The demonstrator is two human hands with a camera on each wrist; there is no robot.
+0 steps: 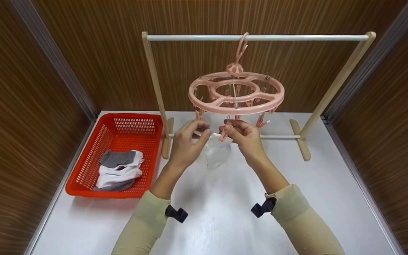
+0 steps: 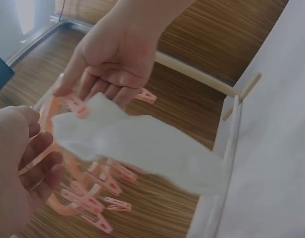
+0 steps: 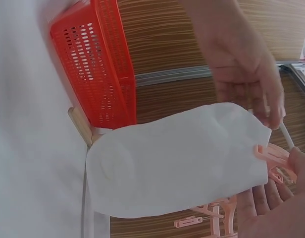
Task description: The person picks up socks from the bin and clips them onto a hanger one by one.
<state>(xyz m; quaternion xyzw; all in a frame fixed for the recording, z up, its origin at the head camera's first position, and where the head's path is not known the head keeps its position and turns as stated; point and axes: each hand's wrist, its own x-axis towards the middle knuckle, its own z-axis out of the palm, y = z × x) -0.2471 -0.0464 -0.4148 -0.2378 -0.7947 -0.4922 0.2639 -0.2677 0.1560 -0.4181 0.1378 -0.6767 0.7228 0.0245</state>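
Note:
A white sock [image 3: 177, 163] hangs by its cuff from a pink clothespin [image 3: 274, 158] at the near side of a round pink drying hanger [image 1: 204, 105]. Thumb and fingers of my right hand [image 1: 249, 141] pinch this clothespin, with the sock's cuff in its jaws. My left hand [image 1: 186, 145] is just left of the cuff, its fingers loosely bent with nothing between them. In the left wrist view, a gap shows between the left fingertips [image 2: 54, 173] and the sock. The sock's toe points down toward the table.
The hanger hooks over the white bar [image 1: 197, 37] of a wooden-legged rack. Several other pink clothespins [image 2: 100, 221] dangle from its ring. At left, a red basket [image 1: 158, 141] holds grey and white socks [image 1: 120, 170]. Wood-grain walls [image 1: 119, 71] surround the white table [image 1: 225, 219].

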